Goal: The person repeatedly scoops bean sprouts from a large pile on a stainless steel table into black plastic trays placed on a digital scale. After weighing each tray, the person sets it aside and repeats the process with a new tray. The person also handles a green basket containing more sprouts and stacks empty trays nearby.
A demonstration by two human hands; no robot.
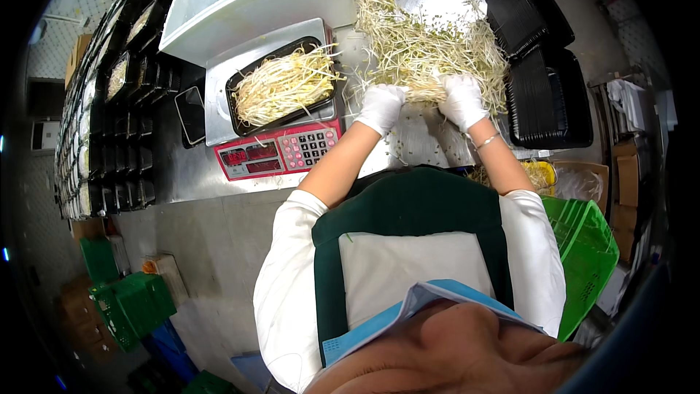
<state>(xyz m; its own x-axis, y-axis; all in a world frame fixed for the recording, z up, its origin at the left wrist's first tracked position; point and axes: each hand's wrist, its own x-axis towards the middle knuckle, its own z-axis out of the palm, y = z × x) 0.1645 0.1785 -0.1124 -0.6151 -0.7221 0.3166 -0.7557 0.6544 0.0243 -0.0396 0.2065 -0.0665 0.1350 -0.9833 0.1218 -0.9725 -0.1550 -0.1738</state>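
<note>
Both hands wear white gloves and grip a bunch of bean sprouts (425, 91) at the near edge of a loose sprout pile (432, 44). My left hand (383, 105) has its fingers curled on the bunch's left end. My right hand (462, 99) closes on its right end, a short way apart from the left. To the left, a black plastic tray (236, 115) heaped with long sprouts rests tilted on the steel platform of a red digital scale (278, 150), whose display is lit.
A white foam box (262, 16) stands behind the scale. Stacked black trays (538, 98) border the pile on the right. Filled trays (123, 74) are stacked at far left, beside an empty black tray (190, 116). A green crate (582, 257) sits low at right.
</note>
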